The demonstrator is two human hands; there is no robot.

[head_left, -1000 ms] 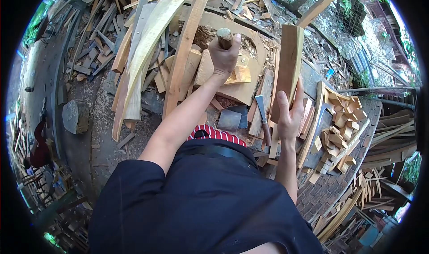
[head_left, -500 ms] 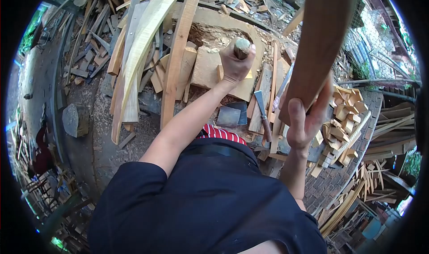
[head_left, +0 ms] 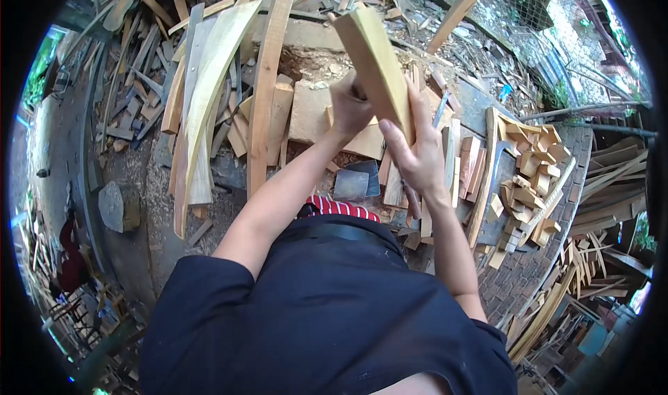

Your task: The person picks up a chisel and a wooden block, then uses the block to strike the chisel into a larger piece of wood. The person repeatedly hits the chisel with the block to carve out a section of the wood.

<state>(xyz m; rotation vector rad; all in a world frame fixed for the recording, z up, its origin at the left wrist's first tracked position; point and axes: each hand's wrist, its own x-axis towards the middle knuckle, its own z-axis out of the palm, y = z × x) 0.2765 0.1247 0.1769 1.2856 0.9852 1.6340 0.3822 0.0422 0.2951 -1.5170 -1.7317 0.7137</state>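
Observation:
My right hand [head_left: 419, 148] grips a thick piece of wood [head_left: 383, 65] near its lower end, thumb on the near side and fingers along the right edge. The wood is held up at a tilt, its top leaning left. Close behind it, my left hand [head_left: 348, 110] is closed round a wooden handle, mostly hidden now by the hand and the wood; the tool's working end is out of sight. Below both hands lies a large pale wooden block [head_left: 309, 110] with a rough, chipped hollow at its far side.
Long curved boards [head_left: 209, 117] and an upright plank [head_left: 268, 89] lean at the left. Cut wood pieces [head_left: 532, 179] are piled at the right. A dark flat plate [head_left: 351, 185] lies near my waist. A stone-like block [head_left: 119, 206] sits on the left floor. Scraps cover the far ground.
My right hand has brought the wood left and turned it, from the right side to in front of the left hand. My left hand has shifted slightly left, its handle now mostly covered.

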